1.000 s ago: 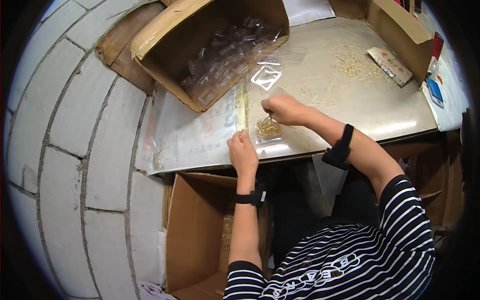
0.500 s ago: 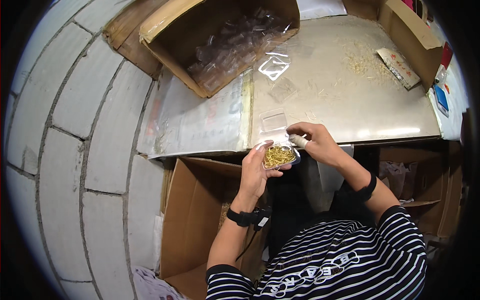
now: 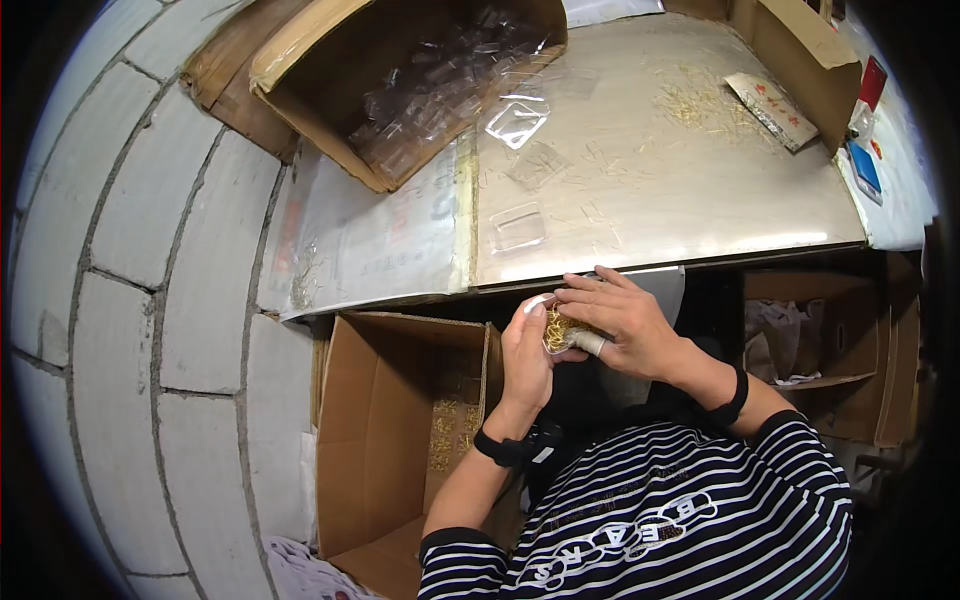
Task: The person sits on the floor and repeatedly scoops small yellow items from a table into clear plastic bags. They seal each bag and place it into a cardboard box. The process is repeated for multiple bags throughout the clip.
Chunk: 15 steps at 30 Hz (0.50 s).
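Note:
Over the table's near edge, both hands hold a small clear plastic box packed with gold-coloured bent wire pieces [image 3: 558, 330]. My left hand [image 3: 524, 352] wraps the box's left side, with white wrapping on a fingertip. My right hand [image 3: 640, 328] grips it from the right, its fingers lying across the top and its pale-wrapped thumb beneath. Those fingers hide much of the box, so I cannot tell whether its lid is closed. Beyond the hands, a clear plastic piece [image 3: 520, 228] rests on the table.
A carton [image 3: 330, 90] of clear plastic boxes tilts at the back left. Loose gold wires [image 3: 700, 105] scatter across the table [image 3: 700, 200] near a folded card [image 3: 770, 110]. Below left, an open carton [image 3: 375, 420] holds gold-filled boxes [image 3: 442, 435]; another carton [image 3: 815, 320] stands right.
My right hand has moved from the box's far corner to cover its top and right side. The box has come slightly toward me and is now mostly hidden. The view has shifted.

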Available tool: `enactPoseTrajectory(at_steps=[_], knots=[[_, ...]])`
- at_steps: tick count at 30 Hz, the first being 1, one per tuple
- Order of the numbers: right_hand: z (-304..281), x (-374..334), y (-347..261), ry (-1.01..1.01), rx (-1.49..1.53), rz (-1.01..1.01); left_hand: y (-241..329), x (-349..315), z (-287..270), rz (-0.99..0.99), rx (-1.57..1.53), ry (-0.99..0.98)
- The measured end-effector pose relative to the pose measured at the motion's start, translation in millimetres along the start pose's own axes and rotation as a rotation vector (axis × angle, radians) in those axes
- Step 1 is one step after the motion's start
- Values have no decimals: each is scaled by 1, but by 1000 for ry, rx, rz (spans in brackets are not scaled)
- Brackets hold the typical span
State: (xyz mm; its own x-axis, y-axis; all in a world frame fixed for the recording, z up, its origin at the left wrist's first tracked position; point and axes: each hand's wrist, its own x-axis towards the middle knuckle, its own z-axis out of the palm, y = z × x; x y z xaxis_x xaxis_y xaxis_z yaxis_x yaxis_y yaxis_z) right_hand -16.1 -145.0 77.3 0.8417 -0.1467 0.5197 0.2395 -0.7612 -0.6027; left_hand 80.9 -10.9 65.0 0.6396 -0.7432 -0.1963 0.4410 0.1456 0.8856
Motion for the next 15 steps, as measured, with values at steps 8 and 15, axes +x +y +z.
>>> enactPoseTrajectory(at_steps=[8,15], knots=[[-11,-6,-5,3,25,-5,-2,-2,-1,0,-60,-7],[-23,4,-25,-188,-219,-138,30,-13,-21,88,-29,-16]])
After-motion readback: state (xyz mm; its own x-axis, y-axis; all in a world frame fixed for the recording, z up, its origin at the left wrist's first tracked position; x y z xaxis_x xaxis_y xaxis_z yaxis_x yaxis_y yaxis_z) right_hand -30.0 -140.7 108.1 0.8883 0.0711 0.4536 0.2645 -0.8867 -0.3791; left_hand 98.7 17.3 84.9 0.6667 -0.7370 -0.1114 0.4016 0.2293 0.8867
